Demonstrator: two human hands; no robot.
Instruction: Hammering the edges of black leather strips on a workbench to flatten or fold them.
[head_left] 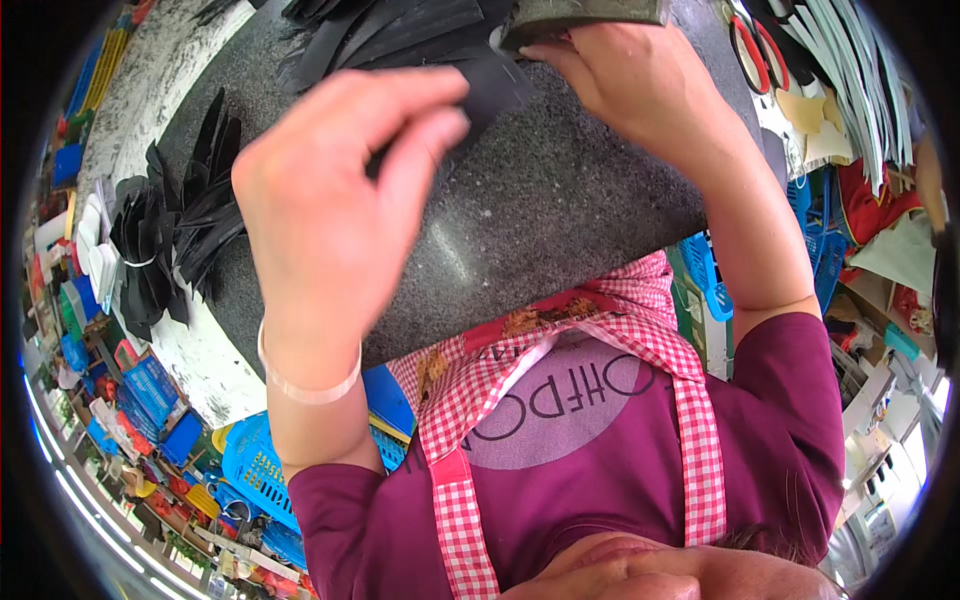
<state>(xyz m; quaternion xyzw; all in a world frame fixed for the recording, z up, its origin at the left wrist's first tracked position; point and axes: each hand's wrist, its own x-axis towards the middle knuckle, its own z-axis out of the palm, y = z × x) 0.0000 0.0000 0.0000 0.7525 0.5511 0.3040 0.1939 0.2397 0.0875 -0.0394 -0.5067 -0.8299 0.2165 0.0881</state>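
Observation:
My left hand [335, 190] is raised over the dark speckled stone slab [540, 200], slightly blurred. Its thumb and forefinger are pinched on a short black strip [495, 90], whose far end reaches toward my right hand. At the top of the slab my right hand [645, 85] is curled against a dark, worn block-like tool [585, 15]. The tool is cut off by the upper edge, so its kind does not show; most of the right fingers are hidden. A pile of loose black strips [385, 30] lies just beyond my left hand.
Bundled black strips [145, 240] lie at the slab's left edge. Red-handled scissors [750, 55] and pale grey strips [845, 70] are at the far right. Blue plastic baskets [255, 460] stand below on the left, more [710, 275] on the right.

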